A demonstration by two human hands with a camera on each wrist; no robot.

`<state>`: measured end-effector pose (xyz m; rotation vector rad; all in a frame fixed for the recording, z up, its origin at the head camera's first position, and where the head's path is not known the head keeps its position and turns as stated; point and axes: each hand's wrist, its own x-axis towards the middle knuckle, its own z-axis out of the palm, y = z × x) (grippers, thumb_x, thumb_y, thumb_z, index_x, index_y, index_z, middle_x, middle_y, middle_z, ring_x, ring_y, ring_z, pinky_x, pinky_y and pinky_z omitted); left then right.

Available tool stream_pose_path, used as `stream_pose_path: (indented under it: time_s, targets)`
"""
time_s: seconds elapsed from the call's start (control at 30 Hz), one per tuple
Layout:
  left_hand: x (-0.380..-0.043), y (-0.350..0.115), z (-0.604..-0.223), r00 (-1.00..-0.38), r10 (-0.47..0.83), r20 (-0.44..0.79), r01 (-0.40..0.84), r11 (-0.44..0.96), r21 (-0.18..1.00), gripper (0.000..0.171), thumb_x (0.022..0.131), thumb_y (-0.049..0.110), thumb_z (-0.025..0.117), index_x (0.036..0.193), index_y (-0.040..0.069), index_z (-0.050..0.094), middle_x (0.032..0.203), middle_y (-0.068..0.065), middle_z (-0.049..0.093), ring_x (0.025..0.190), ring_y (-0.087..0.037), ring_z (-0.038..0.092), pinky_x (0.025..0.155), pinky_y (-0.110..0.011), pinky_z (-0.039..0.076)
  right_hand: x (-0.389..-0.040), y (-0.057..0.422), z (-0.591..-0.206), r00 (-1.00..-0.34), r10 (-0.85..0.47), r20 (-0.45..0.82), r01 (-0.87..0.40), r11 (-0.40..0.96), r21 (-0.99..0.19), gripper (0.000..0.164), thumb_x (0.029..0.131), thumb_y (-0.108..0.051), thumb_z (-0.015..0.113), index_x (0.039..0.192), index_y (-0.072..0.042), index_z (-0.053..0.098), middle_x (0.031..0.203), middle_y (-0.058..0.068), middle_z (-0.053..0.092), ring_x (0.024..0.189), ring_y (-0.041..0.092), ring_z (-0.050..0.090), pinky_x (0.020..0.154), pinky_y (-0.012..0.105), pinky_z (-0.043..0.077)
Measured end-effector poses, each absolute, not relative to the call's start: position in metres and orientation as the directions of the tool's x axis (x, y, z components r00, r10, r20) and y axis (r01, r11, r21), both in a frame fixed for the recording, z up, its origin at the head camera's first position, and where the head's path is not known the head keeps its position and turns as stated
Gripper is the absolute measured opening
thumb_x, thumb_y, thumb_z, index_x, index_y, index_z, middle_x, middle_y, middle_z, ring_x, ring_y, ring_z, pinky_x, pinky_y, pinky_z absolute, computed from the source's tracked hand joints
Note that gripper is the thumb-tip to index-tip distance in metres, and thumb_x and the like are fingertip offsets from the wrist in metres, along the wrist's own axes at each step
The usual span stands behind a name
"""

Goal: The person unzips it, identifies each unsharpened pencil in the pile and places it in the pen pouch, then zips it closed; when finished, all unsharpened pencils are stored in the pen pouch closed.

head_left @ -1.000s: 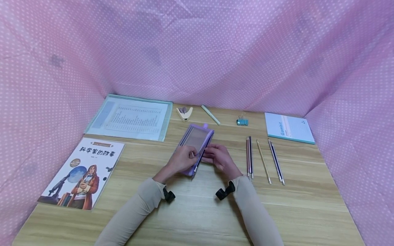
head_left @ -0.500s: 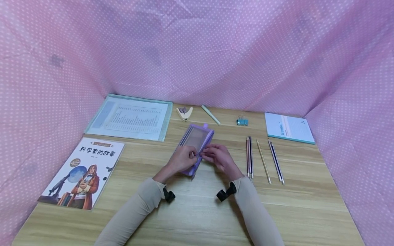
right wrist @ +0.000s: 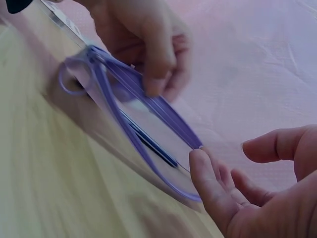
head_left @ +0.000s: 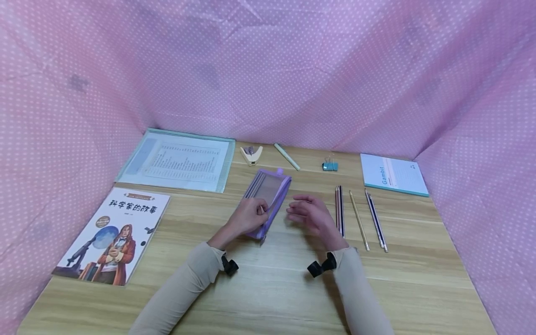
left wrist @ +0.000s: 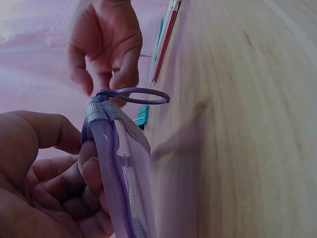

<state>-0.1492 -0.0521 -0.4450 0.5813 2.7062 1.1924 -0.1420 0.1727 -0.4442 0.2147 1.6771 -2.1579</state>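
A purple mesh pencil case lies tilted at the middle of the table. Its long zipper edge gapes in the right wrist view, where a dark pencil-like stick shows inside. A purple ring pull hangs at the near end of the zipper. My left hand pinches the case's edge between thumb and fingers. Just right of the case, my right hand is held with fingers apart and relaxed, holding nothing. In the right wrist view its fingertips overlap the case's far end; whether they touch I cannot tell.
Several pencils lie in groups right of my right hand. Behind the case are a cream staple remover, a pale green pen and a teal binder clip. A notebook is at right; a document folder and book at left.
My right hand has left the case's edge and moved a little to the right, its fingers spreading. The dark gap along the case's right side has narrowed. My left hand stays in place.
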Motion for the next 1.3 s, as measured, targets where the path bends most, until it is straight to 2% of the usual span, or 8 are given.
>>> stream_pose_path:
  time_s: [0.3, 0.4, 0.5, 0.6, 0.83, 1.0, 1.3]
  targets:
    - [-0.148, -0.053, -0.444, -0.916, 0.397, 0.047, 0.299, 0.603, 0.739, 0.008, 0.081, 0.004, 0.066, 0.084, 0.0, 0.072, 0.063, -0.004, 0.066, 0.051, -0.005, 0.052, 0.045, -0.017, 0.042, -0.138, 0.218, -0.437, -0.924, -0.104, -0.368, 0.38, -0.153, -0.912, 0.047, 0.101, -0.006, 0.05, 0.143, 0.009, 0.036, 0.097, -0.001, 0.071, 0.088, 0.01, 0.072, 0.087, 0.032, 0.061]
    - [-0.148, -0.052, -0.445, -0.917, 0.396, 0.047, 0.299, 0.605, 0.738, 0.007, 0.082, 0.004, 0.066, 0.083, 0.001, 0.072, 0.063, -0.004, 0.066, 0.052, -0.005, 0.051, 0.045, -0.017, 0.042, -0.137, 0.234, -0.435, -0.925, -0.071, -0.373, 0.38, -0.158, -0.911, 0.037, 0.101, -0.006, 0.05, 0.136, 0.004, 0.044, 0.095, -0.003, 0.072, 0.087, 0.009, 0.072, 0.086, 0.032, 0.061]
    - [-0.148, -0.052, -0.446, -0.918, 0.394, 0.05, 0.303, 0.612, 0.731, 0.006, 0.082, 0.005, 0.067, 0.083, 0.001, 0.072, 0.062, -0.004, 0.066, 0.052, -0.004, 0.051, 0.045, -0.017, 0.042, -0.137, 0.249, -0.434, -0.928, -0.055, -0.367, 0.371, -0.159, -0.915, 0.023, 0.101, -0.007, 0.052, 0.124, -0.005, 0.052, 0.093, -0.004, 0.073, 0.086, 0.008, 0.072, 0.085, 0.031, 0.061]
    - [-0.148, -0.052, -0.446, -0.918, 0.393, 0.055, 0.308, 0.617, 0.724, 0.006, 0.081, 0.005, 0.068, 0.082, 0.001, 0.072, 0.062, -0.004, 0.066, 0.052, -0.004, 0.051, 0.045, -0.017, 0.042, -0.135, 0.263, -0.433, -0.933, -0.041, -0.358, 0.361, -0.13, -0.924, 0.017, 0.101, -0.007, 0.054, 0.117, -0.009, 0.054, 0.092, -0.006, 0.072, 0.086, 0.007, 0.071, 0.083, 0.03, 0.061]
    - [-0.148, -0.051, -0.447, -0.917, 0.394, 0.055, 0.311, 0.625, 0.716, 0.005, 0.082, 0.005, 0.068, 0.082, 0.001, 0.072, 0.063, -0.004, 0.066, 0.052, -0.004, 0.051, 0.046, -0.016, 0.041, -0.129, 0.288, -0.433, -0.945, -0.03, -0.326, 0.327, -0.019, -0.945, 0.038, 0.099, -0.01, 0.057, 0.132, 0.004, 0.046, 0.094, -0.01, 0.072, 0.088, 0.006, 0.071, 0.079, 0.025, 0.061]
    - [-0.148, -0.051, -0.447, -0.917, 0.396, 0.056, 0.315, 0.63, 0.709, 0.005, 0.081, 0.005, 0.069, 0.081, 0.002, 0.072, 0.064, -0.005, 0.067, 0.054, -0.005, 0.052, 0.048, -0.016, 0.043, -0.127, 0.298, -0.436, -0.942, -0.005, -0.335, 0.332, 0.126, -0.935, 0.052, 0.098, -0.008, 0.058, 0.143, 0.01, 0.036, 0.097, -0.01, 0.066, 0.087, 0.002, 0.069, 0.08, 0.022, 0.06]
    - [-0.149, -0.05, -0.45, -0.915, 0.399, 0.063, 0.322, 0.626, 0.71, 0.004, 0.081, 0.005, 0.068, 0.08, 0.003, 0.072, 0.066, -0.005, 0.068, 0.056, -0.005, 0.053, 0.049, -0.016, 0.044, -0.127, 0.301, -0.439, -0.948, 0.023, -0.318, 0.311, 0.28, -0.908, 0.054, 0.096, -0.005, 0.058, 0.143, 0.009, 0.037, 0.104, -0.004, 0.058, 0.086, 0.0, 0.063, 0.081, 0.023, 0.059]
